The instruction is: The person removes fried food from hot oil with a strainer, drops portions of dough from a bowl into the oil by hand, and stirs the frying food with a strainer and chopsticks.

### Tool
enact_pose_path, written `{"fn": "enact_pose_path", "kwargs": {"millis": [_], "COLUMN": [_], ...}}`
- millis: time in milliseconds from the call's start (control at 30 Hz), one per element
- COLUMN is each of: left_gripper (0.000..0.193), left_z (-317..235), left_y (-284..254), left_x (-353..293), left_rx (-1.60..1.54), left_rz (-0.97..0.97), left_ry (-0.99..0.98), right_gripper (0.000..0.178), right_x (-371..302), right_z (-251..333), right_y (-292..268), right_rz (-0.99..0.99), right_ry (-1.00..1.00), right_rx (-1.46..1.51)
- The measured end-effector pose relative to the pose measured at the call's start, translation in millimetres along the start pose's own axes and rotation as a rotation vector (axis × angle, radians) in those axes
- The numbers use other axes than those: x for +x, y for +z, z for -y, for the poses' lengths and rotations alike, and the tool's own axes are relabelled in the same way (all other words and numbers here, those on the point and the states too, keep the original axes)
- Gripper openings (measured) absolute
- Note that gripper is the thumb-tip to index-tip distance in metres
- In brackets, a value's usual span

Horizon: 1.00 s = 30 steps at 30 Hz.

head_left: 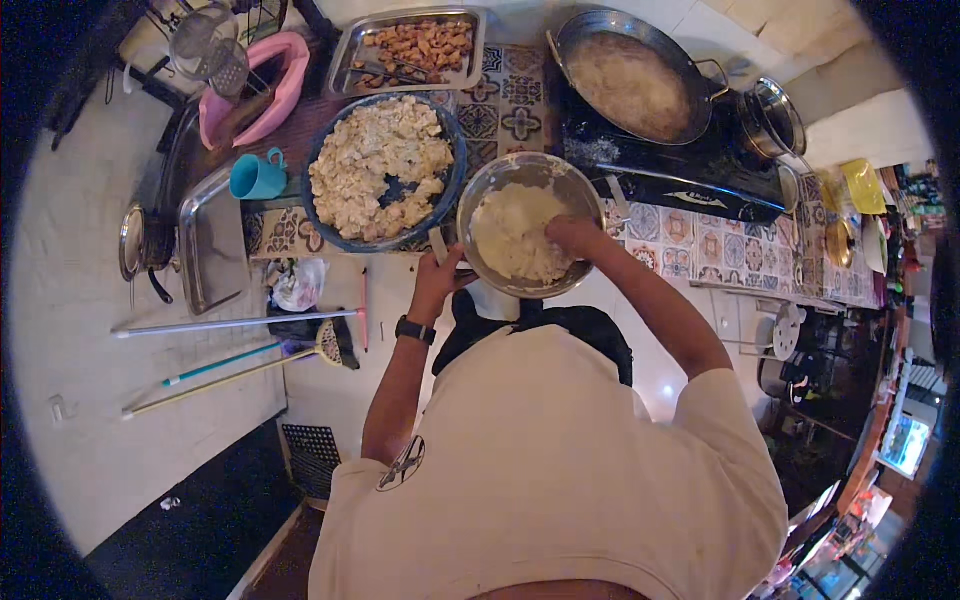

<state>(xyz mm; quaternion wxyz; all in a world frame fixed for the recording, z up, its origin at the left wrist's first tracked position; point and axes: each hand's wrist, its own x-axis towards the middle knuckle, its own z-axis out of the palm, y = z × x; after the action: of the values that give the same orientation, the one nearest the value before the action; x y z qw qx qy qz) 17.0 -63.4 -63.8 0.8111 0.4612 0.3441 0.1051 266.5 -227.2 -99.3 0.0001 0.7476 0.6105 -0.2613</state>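
Note:
A round metal bowl [478, 272] with pale flour [515, 222] inside sits at the counter's front edge, right before me. My left hand [436, 283] is closed on the bowl's handle at its left side. Inside the bowl, my right hand [575, 238] has its fingers curled at the flour; their tips and anything in them are hidden. Just left of the bowl stands a wide blue basin [455, 140] heaped with battered, raw-looking pieces [375, 165], with a gap in the heap near the middle.
A large wok [630, 85] of bubbling oil sits on the black stove [680, 180], with a pot [770, 115] beside it. Behind the basin is a metal tray [345, 60] of fried pieces and tongs. A teal mug [258, 176] and an empty tray [195, 235] are at left.

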Motion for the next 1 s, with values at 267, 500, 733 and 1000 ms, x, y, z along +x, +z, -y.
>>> {"fn": "enact_pose_path", "kwargs": {"millis": [267, 500, 733, 1000], "left_gripper": [0.028, 0.028, 0.027, 0.027], "left_z": [0, -4, 6, -4], "left_y": [-1, 2, -3, 1], "left_x": [-1, 1, 3, -3], "left_rx": [0.003, 0.019, 0.195, 0.029], "left_rz": [-0.012, 0.005, 0.030, 0.003], "left_ry": [0.000, -0.008, 0.120, -0.026], "right_gripper": [0.021, 0.037, 0.028, 0.041], "right_x": [-10, 12, 21, 17], "right_z": [-2, -13, 11, -6], "right_y": [-45, 22, 11, 7], "right_rz": [-0.155, -0.381, -0.195, -0.316], "right_ry": [0.063, -0.226, 0.026, 0.059], "right_rx": [0.383, 0.061, 0.098, 0.302]}}
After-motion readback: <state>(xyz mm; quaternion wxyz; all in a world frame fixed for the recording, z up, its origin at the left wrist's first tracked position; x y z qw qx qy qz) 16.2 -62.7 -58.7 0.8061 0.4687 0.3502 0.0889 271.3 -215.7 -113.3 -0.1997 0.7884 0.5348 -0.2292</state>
